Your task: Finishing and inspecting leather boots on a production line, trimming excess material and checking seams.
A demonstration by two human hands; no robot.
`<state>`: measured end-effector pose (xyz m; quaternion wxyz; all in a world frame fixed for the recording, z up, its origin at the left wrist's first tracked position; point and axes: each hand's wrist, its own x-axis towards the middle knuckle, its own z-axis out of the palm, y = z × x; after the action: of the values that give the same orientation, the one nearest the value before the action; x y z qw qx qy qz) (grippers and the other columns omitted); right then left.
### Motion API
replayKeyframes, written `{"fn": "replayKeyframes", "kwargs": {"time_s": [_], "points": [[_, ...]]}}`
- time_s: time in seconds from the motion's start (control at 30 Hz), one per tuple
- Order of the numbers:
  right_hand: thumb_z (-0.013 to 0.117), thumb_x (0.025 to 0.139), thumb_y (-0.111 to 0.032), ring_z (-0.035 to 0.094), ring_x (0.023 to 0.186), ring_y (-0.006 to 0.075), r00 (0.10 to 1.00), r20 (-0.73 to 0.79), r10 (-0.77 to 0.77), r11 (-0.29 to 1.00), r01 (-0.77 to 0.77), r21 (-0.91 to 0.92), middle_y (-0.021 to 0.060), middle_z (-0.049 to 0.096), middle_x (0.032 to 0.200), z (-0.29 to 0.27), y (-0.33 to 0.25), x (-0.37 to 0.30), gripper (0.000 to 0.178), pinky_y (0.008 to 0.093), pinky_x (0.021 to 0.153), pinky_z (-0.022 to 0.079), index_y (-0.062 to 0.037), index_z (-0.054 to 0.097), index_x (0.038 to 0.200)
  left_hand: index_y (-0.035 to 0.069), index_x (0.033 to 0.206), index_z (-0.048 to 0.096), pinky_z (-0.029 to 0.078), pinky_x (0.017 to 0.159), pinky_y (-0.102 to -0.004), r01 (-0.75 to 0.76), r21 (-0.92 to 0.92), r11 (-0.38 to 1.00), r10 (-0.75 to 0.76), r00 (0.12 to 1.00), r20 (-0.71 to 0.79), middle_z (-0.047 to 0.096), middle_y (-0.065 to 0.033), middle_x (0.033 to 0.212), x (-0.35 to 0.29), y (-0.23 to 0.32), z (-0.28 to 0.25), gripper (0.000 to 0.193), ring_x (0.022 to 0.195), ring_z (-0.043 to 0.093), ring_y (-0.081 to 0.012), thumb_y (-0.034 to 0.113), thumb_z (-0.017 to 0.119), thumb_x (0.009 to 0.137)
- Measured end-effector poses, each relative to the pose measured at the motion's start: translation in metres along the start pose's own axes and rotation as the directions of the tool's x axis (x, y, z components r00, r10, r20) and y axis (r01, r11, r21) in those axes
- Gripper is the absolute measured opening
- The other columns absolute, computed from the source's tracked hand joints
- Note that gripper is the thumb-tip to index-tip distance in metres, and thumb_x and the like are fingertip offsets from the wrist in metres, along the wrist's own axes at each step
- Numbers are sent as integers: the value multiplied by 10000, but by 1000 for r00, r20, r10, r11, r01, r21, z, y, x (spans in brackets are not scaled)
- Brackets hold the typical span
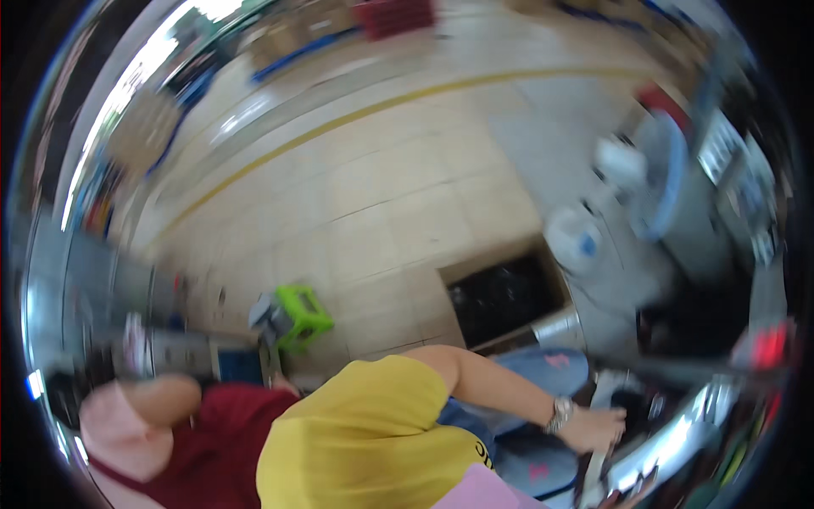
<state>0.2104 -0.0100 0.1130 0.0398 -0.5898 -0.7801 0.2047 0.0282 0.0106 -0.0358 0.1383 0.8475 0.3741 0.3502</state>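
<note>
My left arm, in a yellow sleeve (356, 424), reaches right across my jean-clad legs. A silver wristwatch (560, 415) is on its wrist. My left hand (596, 429) lies at the near edge of a cluttered workbench (670, 441), fingers stretched out and slightly apart, with nothing visible in them. A pale strip (593, 475) and dark small items beside the hand are blurred beyond naming. My right hand cannot be made out. A loose pink-purple cloth piece (487, 492) shows at the lower edge.
A carton (561, 284) lined with a black bag stands beside my legs. Beyond it are a white bucket (574, 240) and a large grey bin (670, 178). A green stool (303, 316) stands on the tiled floor. A co-worker in a dark red apron (233, 428) sits at left.
</note>
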Motion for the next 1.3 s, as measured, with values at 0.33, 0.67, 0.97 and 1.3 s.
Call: {"fn": "replayKeyframes", "kwargs": {"time_s": [0.33,0.67,0.97,1.3], "points": [[533,973,-30,656,813,208,823,567,-45,722,-365,588,136,635,1080,-16,-1,-40,733,282,563,504,-155,105,1555,4,1462,241,447,954,-512,523,-584,621,-603,794,70,375,-373,1344,-81,64,13,936,1128,536,-507,522,675,815],[532,972,-51,513,1087,224,764,610,-211,926,-43,374,146,464,1325,36,22,-29,598,317,891,420,-15,255,1501,-25,724,671,478,583,-460,530,33,848,-469,776,-422,624,-202,664,-90,21,-27,418,650,627,-385,357,599,879],[615,914,-105,627,832,405,706,612,-356,914,399,72,249,631,956,15,-51,-3,636,436,777,494,-71,338,1485,-46,843,612,538,516,-397,609,-12,793,-608,793,32,654,-202,704,-107,74,-36,165,657,691,-321,103,542,842],[649,882,-89,637,727,430,881,394,-262,965,228,132,202,664,819,44,-15,-45,686,490,615,482,-214,340,1482,199,1568,165,434,1025,-357,144,-702,-698,-428,701,570,410,-14,1478,-83,41,-13,769,1246,495,-150,312,621,959]]}}
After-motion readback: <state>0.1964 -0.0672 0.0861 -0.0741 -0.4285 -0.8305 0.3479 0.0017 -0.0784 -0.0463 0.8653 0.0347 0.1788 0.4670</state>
